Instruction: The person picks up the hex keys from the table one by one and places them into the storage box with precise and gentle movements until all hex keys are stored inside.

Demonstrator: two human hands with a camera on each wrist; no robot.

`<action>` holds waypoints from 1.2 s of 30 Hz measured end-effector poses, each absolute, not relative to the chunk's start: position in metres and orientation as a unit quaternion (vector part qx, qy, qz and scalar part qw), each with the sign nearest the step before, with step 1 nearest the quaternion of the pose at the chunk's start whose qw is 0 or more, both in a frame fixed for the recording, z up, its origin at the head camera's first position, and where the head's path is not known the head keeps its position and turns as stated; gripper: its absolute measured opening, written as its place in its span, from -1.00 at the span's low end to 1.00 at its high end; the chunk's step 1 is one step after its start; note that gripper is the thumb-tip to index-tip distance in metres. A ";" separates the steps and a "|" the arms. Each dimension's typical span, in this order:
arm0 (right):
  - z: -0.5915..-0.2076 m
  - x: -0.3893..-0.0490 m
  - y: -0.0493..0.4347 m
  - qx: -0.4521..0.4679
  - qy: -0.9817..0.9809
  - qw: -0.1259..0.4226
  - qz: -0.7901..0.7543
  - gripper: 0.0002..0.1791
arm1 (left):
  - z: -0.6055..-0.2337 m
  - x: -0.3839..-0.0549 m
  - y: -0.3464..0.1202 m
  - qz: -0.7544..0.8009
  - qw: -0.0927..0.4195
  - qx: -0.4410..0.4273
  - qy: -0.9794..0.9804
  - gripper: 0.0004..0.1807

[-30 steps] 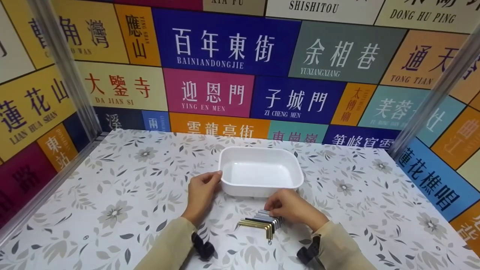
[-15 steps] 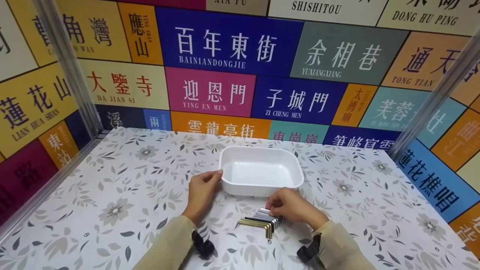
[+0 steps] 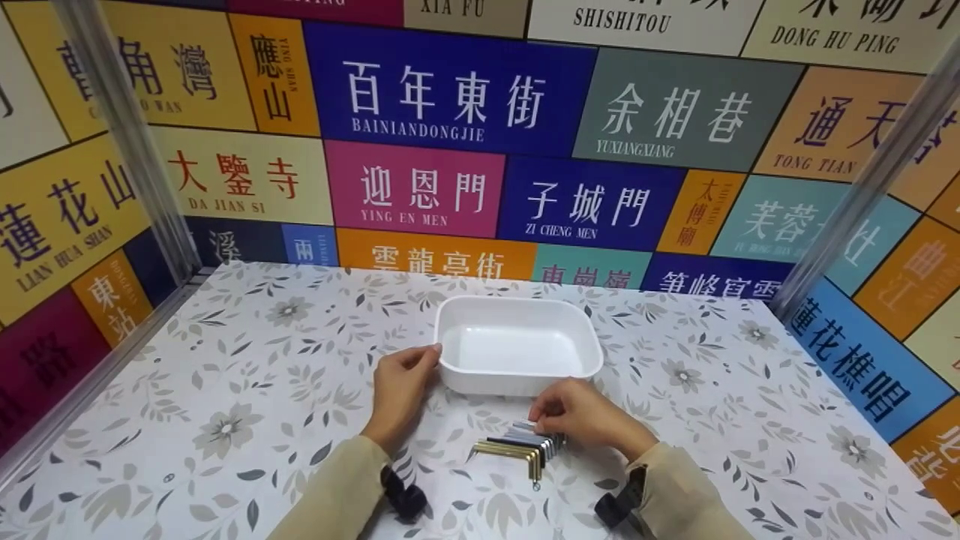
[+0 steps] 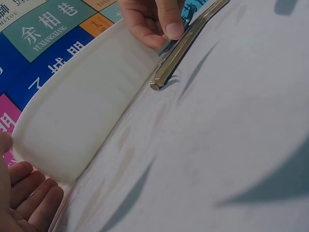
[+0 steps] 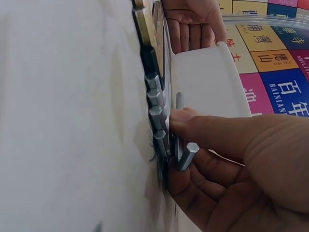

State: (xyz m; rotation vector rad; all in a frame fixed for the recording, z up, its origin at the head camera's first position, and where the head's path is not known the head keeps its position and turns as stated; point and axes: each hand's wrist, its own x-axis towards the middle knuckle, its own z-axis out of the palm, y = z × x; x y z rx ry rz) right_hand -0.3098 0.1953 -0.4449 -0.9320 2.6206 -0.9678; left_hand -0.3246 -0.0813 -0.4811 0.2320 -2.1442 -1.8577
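In the head view, a row of L-shaped hex keys (image 3: pixel 517 448), brass, black and silver, lies on the table in front of a white plastic tub (image 3: pixel 517 381). My right hand (image 3: pixel 589 420) is at the right end of the row. Its thumb and fingers pinch a silver hex key (image 5: pixel 187 157), whose short bent end points out toward the right wrist camera. My left hand (image 3: pixel 401 390) is at the tub's near left corner, one fingertip at the rim and the other fingers loosely bent beside the wall in the left wrist view.
A white tablecloth (image 3: pixel 225 427) with grey leaves and flowers covers the table. Panels with coloured name signs (image 3: pixel 450 90) stand along the back and sides, with metal posts (image 3: pixel 142 142) at the corners. The tub holds nothing visible.
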 end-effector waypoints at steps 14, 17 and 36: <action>-0.433 -0.305 0.193 -0.308 0.881 0.125 -0.338 -0.93 | -0.478 -0.324 -0.081 -0.646 0.127 0.100 -0.746 -0.53; -0.429 -0.303 0.194 -0.305 0.880 0.118 -0.344 -0.92 | -0.479 -0.324 -0.080 -0.646 0.118 0.093 -0.748 -0.50; -0.401 -0.303 0.196 -0.273 0.873 0.088 -0.394 -0.85 | -0.480 -0.321 -0.077 -0.641 0.130 0.079 -0.752 -0.51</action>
